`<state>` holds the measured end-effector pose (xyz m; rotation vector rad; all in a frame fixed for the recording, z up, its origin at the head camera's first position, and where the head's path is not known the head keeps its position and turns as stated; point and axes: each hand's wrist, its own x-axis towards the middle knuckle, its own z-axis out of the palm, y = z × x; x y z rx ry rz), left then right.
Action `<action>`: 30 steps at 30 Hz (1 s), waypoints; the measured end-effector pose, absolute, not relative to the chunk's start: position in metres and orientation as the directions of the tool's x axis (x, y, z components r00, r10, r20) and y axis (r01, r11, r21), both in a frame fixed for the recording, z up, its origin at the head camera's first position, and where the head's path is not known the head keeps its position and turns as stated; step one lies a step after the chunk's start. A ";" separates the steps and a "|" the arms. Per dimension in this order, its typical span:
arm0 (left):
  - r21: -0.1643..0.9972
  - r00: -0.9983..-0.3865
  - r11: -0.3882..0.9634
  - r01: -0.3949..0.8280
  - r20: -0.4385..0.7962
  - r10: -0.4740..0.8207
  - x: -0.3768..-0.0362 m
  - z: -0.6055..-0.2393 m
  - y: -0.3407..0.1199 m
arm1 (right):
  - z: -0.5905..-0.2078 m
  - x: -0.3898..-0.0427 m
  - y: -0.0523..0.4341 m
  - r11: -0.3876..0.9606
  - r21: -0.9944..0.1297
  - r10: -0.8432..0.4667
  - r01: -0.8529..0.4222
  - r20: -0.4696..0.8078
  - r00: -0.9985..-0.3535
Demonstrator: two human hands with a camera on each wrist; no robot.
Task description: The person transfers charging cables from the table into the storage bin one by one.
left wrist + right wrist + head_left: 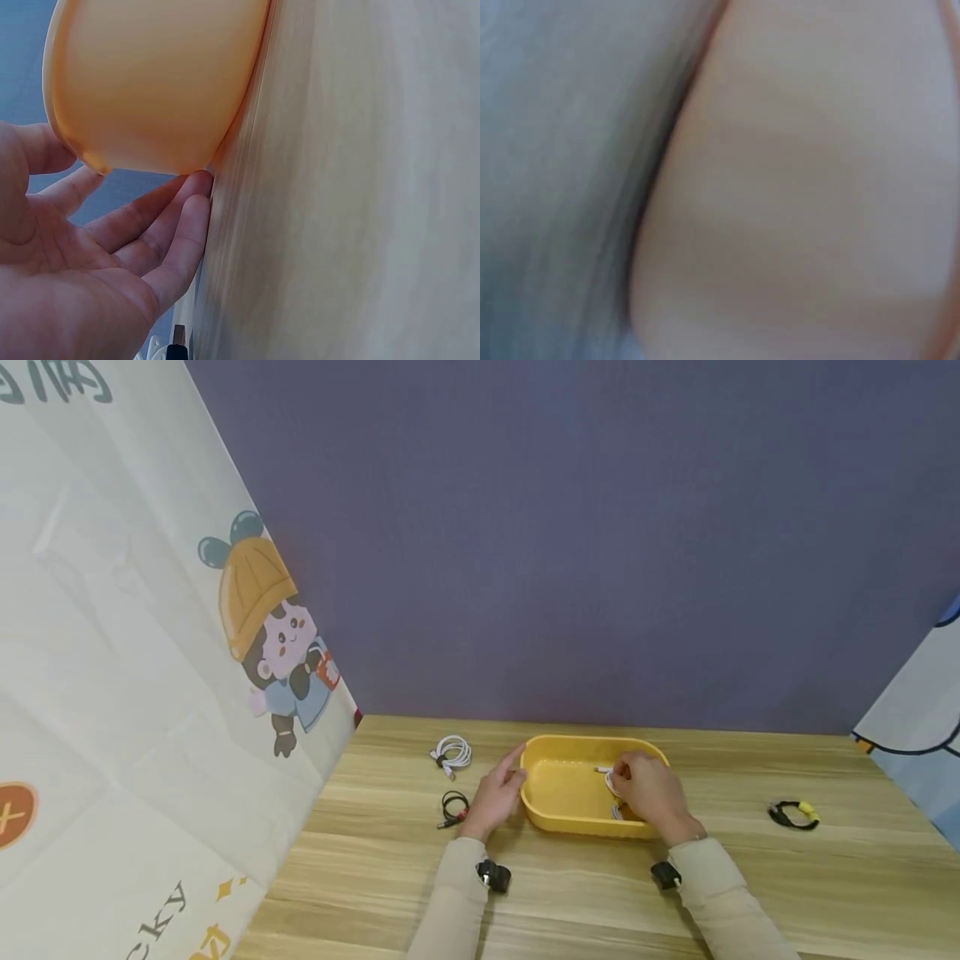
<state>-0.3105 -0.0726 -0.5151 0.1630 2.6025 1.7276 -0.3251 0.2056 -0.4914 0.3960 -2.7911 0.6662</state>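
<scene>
Light wood tabletop (pixel 570 893): right hand (pixel 651 793) pinches a white coiled cable (pixel 611 779) inside the yellow oval plastic tub (pixel 558 789), left hand (pixel 495 795) spread against its side. Looks about a third done, since a white bundled cable (pixel 452 752), a black-and-red coiled cable (pixel 453 807) and a black-and-yellow coiled cable (pixel 793 814) lie outside.

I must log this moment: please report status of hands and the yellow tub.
Left hand open against yellow tub. Right hand holds white cable inside tub. Nothing blocking.
</scene>
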 end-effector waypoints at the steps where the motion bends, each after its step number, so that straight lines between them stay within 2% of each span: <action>1: 0.920 -0.994 0.384 0.079 0.045 0.095 -0.311 -0.515 -0.072 | -0.490 -0.324 0.207 0.852 -0.413 -0.201 -0.322 0.309 -0.929; 9: 0.921 -0.995 0.383 0.076 0.043 0.093 -0.310 -0.515 -0.071 | -0.474 -0.317 0.235 0.798 -0.496 -0.114 -0.344 0.436 -0.893; 13: 0.919 -0.995 0.388 0.070 0.036 0.093 -0.310 -0.515 -0.072 | -0.469 -0.311 0.254 0.797 -0.517 -0.042 -0.312 0.468 -0.883; 20: 0.919 -0.995 0.388 0.078 0.048 0.086 -0.310 -0.516 -0.075 | -0.464 -0.302 0.293 0.818 -0.531 0.040 -0.223 0.438 -0.898; 30: 0.924 -0.993 0.371 0.092 0.057 0.104 -0.312 -0.519 -0.075 | -0.463 -0.291 0.350 0.838 -0.544 0.158 -0.050 0.330 -0.931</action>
